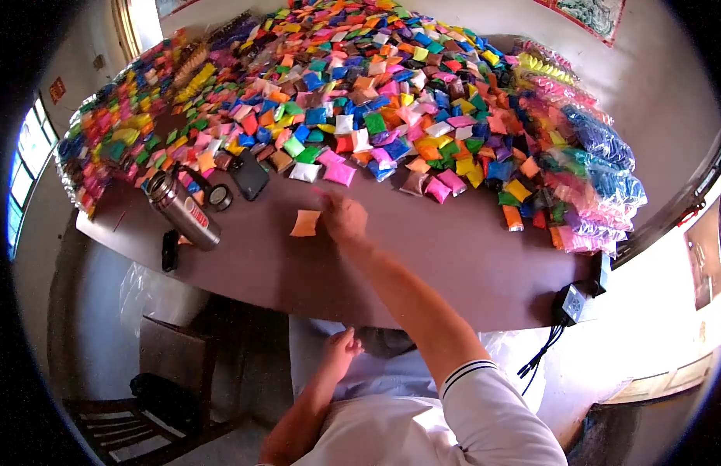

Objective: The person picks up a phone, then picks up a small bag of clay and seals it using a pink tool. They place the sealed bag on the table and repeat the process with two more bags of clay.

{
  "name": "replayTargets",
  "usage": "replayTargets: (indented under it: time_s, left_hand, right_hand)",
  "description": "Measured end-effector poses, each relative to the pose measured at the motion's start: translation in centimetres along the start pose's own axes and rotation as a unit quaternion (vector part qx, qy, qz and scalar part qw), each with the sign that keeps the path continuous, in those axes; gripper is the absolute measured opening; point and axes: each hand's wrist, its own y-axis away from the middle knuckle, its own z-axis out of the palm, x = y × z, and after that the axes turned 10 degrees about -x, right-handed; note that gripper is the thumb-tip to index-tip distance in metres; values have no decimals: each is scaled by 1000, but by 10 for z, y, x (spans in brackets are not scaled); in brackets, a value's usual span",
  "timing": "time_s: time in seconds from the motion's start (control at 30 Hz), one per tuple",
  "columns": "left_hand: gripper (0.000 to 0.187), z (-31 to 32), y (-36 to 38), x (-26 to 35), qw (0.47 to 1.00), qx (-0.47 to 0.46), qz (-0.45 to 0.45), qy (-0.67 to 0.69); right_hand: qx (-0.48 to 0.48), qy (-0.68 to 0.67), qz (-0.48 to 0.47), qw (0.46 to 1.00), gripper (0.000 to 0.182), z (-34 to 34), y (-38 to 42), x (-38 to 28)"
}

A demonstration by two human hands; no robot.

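Note:
My right hand (343,217) reaches out over the dark brown table (422,264) and holds a small orange packet (305,223) by its edge, just above the tabletop. Beyond it lies a big heap of small coloured packets (376,101) in many colours. My left hand (338,351) is low, below the table's near edge, fingers loosely curled over a clear plastic bag (321,365) on my lap; whether it grips the bag is unclear.
A steel flask (184,210) lies on its side at the left, with its lid (219,197) and a black phone (249,175) beside it. Bagged bundles of packets (601,186) pile at the right. A power adapter (574,301) hangs off the near right edge.

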Motion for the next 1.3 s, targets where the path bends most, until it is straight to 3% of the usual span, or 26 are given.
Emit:
replayTargets:
  time_s: [0.07,0.13,0.2,0.27,0.33,0.43,0.6,0.67,0.73,0.83,0.9,0.93,0.97,1.0,1.07,1.2,1.27,1.3]
  left_hand:
    - [28,-5,-4,1,1000,-15,-11,16]
    - [26,6,-5,6,999,13,-22,37]
    - [30,14,-8,9,999,36,-27,12]
    - [28,15,-13,12,999,22,-39,-2]
    - [27,14,-15,12,998,-4,-53,-21]
    - [24,23,-18,17,999,12,-46,-18]
    - [20,12,-23,6,997,29,-53,-38]
    - [18,7,-22,5,996,49,-63,-49]
    - [26,-3,-21,1,997,3,-55,-53]
    - [22,-6,-24,-7,996,28,-64,-48]
    - [19,-10,-25,-9,996,-2,-57,-68]
    - [17,-14,-23,-10,994,-27,-50,-89]
    - [15,-20,-25,-14,977,-51,-36,-203]
    - [15,-22,-26,-17,977,-55,-37,-203]
    - [16,-22,-27,-20,986,-51,-32,-153]
    - [15,-14,-26,-15,981,-78,-4,-178]
    - [12,-9,-25,-16,931,-91,106,-337]
    - [12,-7,-24,-14,932,-90,103,-336]
  right_hand:
    - [47,-4,66,997,22,-24,-16,23]
    - [188,11,-10,982,17,-48,-33,53]
    - [187,78,50,978,16,-84,-47,76]
    - [203,117,37,971,16,-103,-59,100]
    - [172,134,76,973,20,-120,-64,115]
    - [34,177,135,974,38,-139,-68,134]
    - [8,227,118,967,38,-143,-78,142]
    - [30,282,131,950,33,-140,-88,150]
    - [50,297,84,950,27,-138,-87,150]
    - [138,270,-5,953,24,-142,-81,143]
    - [156,29,-35,987,24,-149,-74,139]
    - [156,34,-33,987,24,-156,-68,137]
    - [76,-231,14,970,24,-164,-62,134]
    - [-10,-479,59,876,25,-172,-54,127]
    - [-1,-512,57,857,24,-180,-31,114]
    - [-71,-582,71,807,31,-184,15,104]
    - [-107,-546,56,829,27,-179,37,102]
    - [-115,-553,60,823,21,-174,48,102]
